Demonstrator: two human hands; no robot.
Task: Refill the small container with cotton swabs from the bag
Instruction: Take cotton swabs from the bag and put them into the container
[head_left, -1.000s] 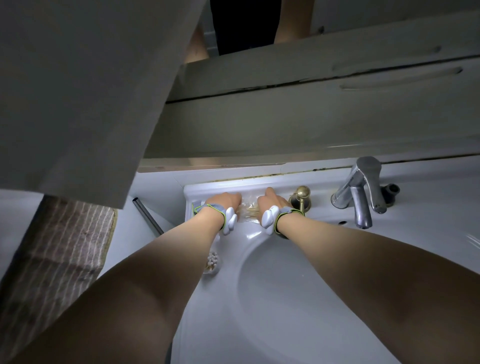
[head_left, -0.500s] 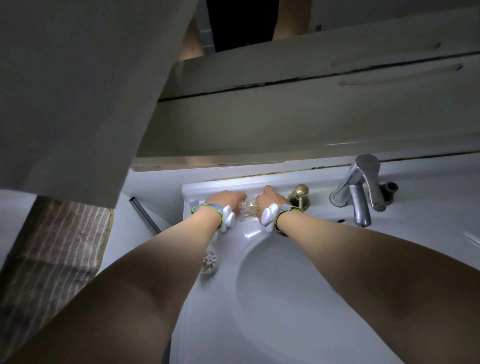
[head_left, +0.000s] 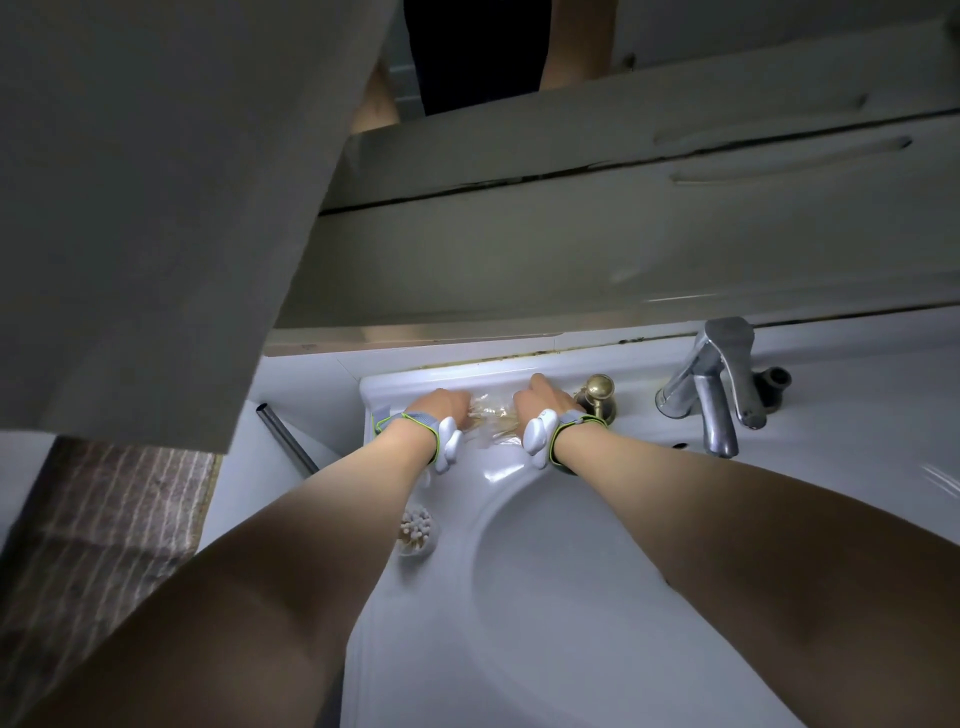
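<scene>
A clear plastic bag (head_left: 492, 420) of cotton swabs with pale wooden sticks lies on the back ledge of the white sink (head_left: 519, 623). My left hand (head_left: 440, 404) grips the bag's left end and my right hand (head_left: 540, 401) grips its right end, both with fingers curled down over it. The small container (head_left: 417, 532), packed with upright white-tipped swabs, stands on the sink's left rim beside my left forearm, well short of the bag.
A brass knob (head_left: 597, 391) stands just right of my right hand. Farther right is a chrome faucet (head_left: 717, 384). An open cabinet door (head_left: 156, 208) hangs overhead at left. A dark metal rod (head_left: 285, 436) and a striped brown towel (head_left: 98, 545) are left of the sink.
Both hands stay on the bag at the back ledge. The view has shifted slightly, and the hands sit a little closer together on the bag.
</scene>
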